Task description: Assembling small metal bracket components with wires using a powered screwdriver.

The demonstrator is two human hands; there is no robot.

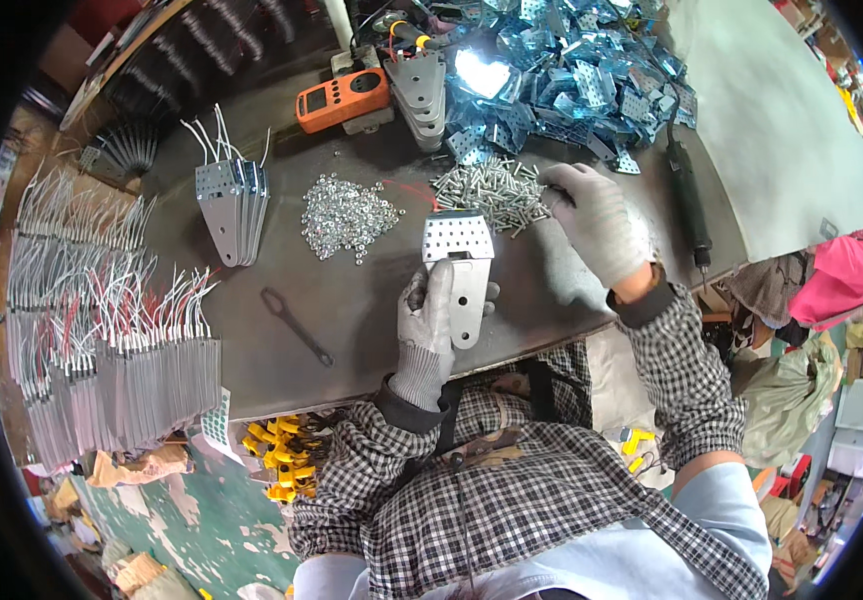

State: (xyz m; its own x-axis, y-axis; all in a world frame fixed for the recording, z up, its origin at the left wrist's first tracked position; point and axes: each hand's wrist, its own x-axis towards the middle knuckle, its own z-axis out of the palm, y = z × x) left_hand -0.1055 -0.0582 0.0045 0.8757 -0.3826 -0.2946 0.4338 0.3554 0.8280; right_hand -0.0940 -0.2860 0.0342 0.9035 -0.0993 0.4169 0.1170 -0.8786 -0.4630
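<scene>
My gloved left hand [425,320] grips a grey tapered metal plate [469,285] with round holes near the table's front edge. Across the plate's wide far end sits a perforated metal bracket [457,236], and a thin red wire runs off from there. At the right side of a pile of silver screws [487,188] is my gloved right hand [599,222], its fingers drawn together at the pile. Whatever they pinch is hidden. Left of the screws lies a heap of small shiny nuts [347,218].
Blue-filmed perforated brackets [581,80] are heaped at the back. An orange meter [343,100] and stacked grey plates [418,98] stand near them. A black power screwdriver [686,195] lies right. Wired plates [236,215] stand left; many more [141,385] line the far left. A dark wrench [296,326] lies between.
</scene>
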